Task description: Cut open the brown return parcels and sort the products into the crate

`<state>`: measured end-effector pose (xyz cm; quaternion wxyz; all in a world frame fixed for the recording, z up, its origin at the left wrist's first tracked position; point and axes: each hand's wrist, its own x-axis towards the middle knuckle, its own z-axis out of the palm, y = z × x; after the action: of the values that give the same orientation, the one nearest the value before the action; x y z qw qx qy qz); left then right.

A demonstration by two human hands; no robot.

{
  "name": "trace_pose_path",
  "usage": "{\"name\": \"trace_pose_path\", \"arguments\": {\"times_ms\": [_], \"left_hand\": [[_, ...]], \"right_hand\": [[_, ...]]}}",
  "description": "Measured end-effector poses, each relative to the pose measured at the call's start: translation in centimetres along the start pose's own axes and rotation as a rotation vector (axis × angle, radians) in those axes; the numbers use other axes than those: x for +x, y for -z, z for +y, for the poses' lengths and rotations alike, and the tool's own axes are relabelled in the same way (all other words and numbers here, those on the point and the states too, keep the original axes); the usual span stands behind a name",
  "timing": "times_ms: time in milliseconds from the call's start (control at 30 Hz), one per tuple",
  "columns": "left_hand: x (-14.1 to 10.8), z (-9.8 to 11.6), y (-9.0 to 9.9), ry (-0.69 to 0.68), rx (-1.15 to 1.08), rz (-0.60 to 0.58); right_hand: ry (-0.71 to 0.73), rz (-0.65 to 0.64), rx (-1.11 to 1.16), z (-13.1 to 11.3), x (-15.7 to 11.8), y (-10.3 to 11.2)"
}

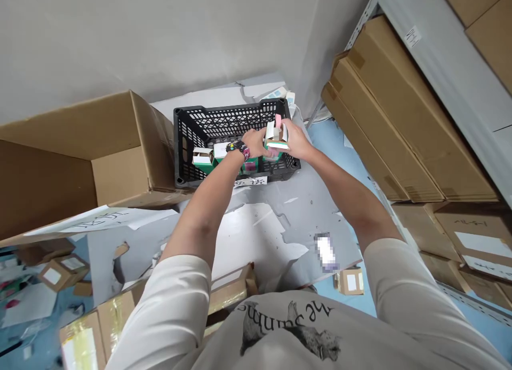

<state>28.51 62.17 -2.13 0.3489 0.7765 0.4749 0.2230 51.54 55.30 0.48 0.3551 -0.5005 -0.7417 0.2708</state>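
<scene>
A black plastic crate stands on the table against the wall. Inside it, at the right end, a small green and white box with open flaps is held between my two hands. My left hand grips its left side, with a patterned band and a dark watch at the wrist. On its right side are the closed fingers of my right hand. A pink piece sticks up behind the box. More green and white boxes lie in the crate's left and middle, partly covered by my left wrist.
To the left is a large open cardboard box. A blurred bright item lies on the torn-paper table top. Shelves with long cartons rise at the right. Several cartons stand below the table's front edge.
</scene>
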Motion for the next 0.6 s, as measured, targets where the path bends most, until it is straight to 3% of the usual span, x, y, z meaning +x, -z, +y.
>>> {"name": "trace_pose_path", "arguments": {"times_ms": [67, 133, 233, 400, 600], "left_hand": [[-0.1, -0.5, 0.8, -0.032, 0.069, -0.177], [-0.3, -0.9, 2.0, -0.020, 0.098, -0.249], [-0.8, -1.3, 4.0, -0.005, 0.061, -0.217], [-2.7, -1.6, 6.9, -0.109, 0.154, -0.167], [-5.8, -0.7, 8.2, -0.071, 0.324, -0.106]], "right_hand": [[0.010, -0.038, 0.004, 0.5, -0.3, -0.8], [0.004, -0.087, -0.009, 0.7, -0.4, -1.6], [-0.018, -0.163, -0.044, 0.8, -0.4, -3.0], [-0.081, -0.220, -0.036, 0.7, 0.1, -5.4], [-0.200, -0.245, 0.024, 1.1, -0.3, -6.7]]}}
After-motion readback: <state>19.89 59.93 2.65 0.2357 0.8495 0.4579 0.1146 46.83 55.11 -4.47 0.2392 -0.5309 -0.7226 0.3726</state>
